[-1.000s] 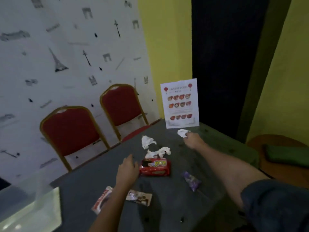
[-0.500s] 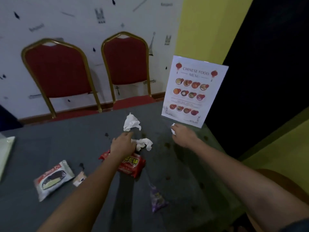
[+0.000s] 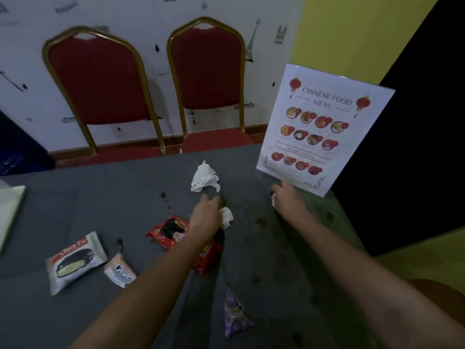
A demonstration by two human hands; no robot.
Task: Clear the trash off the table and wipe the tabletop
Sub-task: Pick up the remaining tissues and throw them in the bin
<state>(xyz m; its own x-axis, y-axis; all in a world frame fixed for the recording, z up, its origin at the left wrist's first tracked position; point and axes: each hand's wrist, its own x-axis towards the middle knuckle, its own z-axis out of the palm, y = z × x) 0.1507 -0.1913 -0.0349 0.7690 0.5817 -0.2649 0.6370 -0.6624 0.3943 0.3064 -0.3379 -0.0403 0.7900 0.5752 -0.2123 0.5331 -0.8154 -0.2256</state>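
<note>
- Purple foil, a small triangular snack wrapper, lies nearest on the grey tabletop, between the two forearms.
- Left of it, near the table's left part, sit a grey Choco Pie wrapper and, just beside that, a small pale wrapper with blue print.
- A red snack wrapper lies at the middle, partly hidden under the left forearm.
- Dark stains and a few reddish spots mark the cloth around the middle.
- Left hand reaches forward over the red wrapper, its fingers curled round a crumpled white tissue that sticks out on the hand's right side.
- Right hand is further right, at the foot of the menu card, curled round a small white tissue wad, only a bit of which shows.
- Just beyond the left hand's fingertips a larger crumpled tissue lies loose on the table, near the far edge.
- A printed Chinese food menu stands tilted at the far right corner.
- A pale flat object is cut off at the left edge of the table; I cannot tell what it is.
- Behind the table two red chairs with gold frames stand against a white patterned wall.
</note>
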